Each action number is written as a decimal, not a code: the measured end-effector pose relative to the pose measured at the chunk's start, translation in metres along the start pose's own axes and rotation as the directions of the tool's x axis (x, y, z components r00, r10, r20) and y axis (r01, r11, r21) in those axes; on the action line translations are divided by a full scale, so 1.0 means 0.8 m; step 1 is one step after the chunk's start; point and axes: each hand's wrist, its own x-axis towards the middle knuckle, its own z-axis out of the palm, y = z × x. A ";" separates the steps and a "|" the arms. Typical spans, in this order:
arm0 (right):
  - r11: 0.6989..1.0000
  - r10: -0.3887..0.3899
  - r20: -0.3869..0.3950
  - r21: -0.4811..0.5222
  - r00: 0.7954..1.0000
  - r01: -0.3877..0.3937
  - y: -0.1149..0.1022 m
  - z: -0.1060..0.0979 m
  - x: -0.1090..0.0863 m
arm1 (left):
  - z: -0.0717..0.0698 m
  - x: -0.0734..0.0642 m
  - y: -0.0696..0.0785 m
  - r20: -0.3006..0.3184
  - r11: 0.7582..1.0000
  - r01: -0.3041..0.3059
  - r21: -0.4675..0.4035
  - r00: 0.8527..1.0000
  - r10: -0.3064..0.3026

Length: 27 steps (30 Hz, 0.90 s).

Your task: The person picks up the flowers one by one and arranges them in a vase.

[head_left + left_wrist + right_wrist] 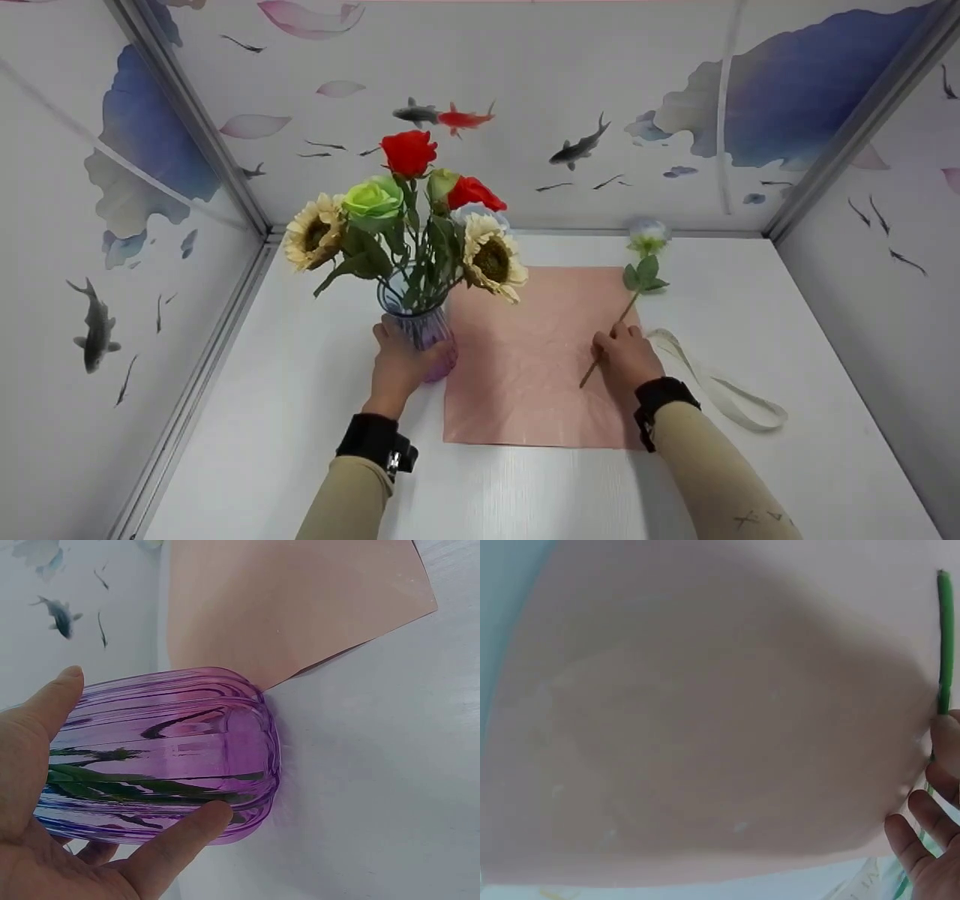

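Note:
My left hand grips a ribbed glass vase, blue at the rim and purple toward the base. Artificial flowers stand in it: red roses, a green rose and cream sunflowers; green stems show through the glass in the left wrist view. On the right, my right hand pinches the stem of a single pale blue-white flower with green leaves. That flower's head points to the back, and its cut end lies over the pink sheet of paper.
A white ribbon lies looped on the white table, right of the paper. Printed panels with fish and lotus pictures wall in the back and both sides, joined by metal frame bars.

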 end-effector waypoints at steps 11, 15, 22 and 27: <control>0.939 0.337 0.131 0.024 0.932 -0.343 -0.008 -0.006 0.010 | -0.001 -0.003 0.003 -0.013 1.000 -0.018 -0.016 1.000 0.018; 0.872 0.439 0.186 0.149 0.879 -0.467 -0.009 -0.008 0.013 | 0.000 -0.002 0.001 -0.007 1.000 -0.012 -0.007 1.000 0.012; 0.760 0.568 0.218 0.231 0.794 -0.607 -0.020 -0.017 0.015 | 0.000 0.000 0.000 0.003 1.000 0.010 -0.029 1.000 -0.010; 0.661 0.639 0.268 0.288 0.721 -0.693 -0.022 -0.023 0.016 | 0.000 0.001 -0.001 0.000 1.000 0.004 -0.019 1.000 -0.004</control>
